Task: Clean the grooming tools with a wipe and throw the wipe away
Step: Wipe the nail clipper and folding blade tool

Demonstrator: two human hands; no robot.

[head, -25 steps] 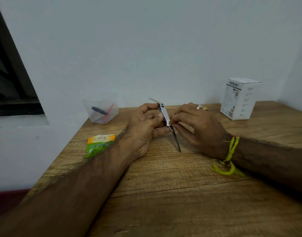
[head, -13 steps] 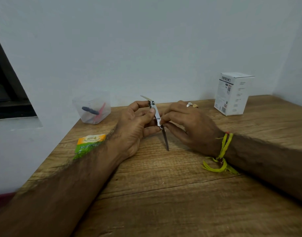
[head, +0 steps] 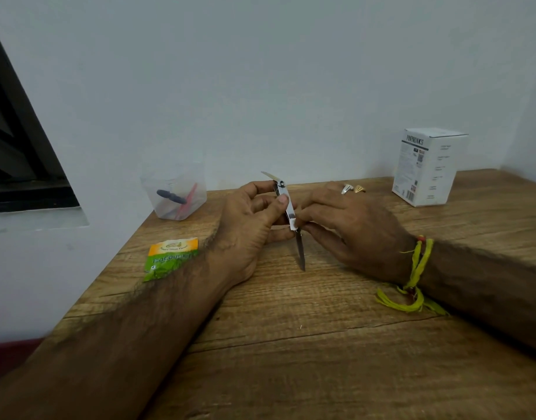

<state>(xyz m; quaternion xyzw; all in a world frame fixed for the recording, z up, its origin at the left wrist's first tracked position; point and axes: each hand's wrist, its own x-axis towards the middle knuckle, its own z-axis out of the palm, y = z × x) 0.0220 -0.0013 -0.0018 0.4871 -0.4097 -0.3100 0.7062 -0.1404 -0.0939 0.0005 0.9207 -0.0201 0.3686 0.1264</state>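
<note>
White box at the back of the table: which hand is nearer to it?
Right. The right hand lies between the nail clipper and the white box; the left hand is farther, beyond the clipper.

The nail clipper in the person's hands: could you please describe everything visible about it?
The nail clipper is shiny silver metal, held nearly upright above the wooden table. A curved piece sticks out at its top and a slim blade points down. The left hand grips its body; the right hand pinches its lower end.

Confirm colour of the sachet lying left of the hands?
Sachet: orange top, green below, seen in the head view.
</note>
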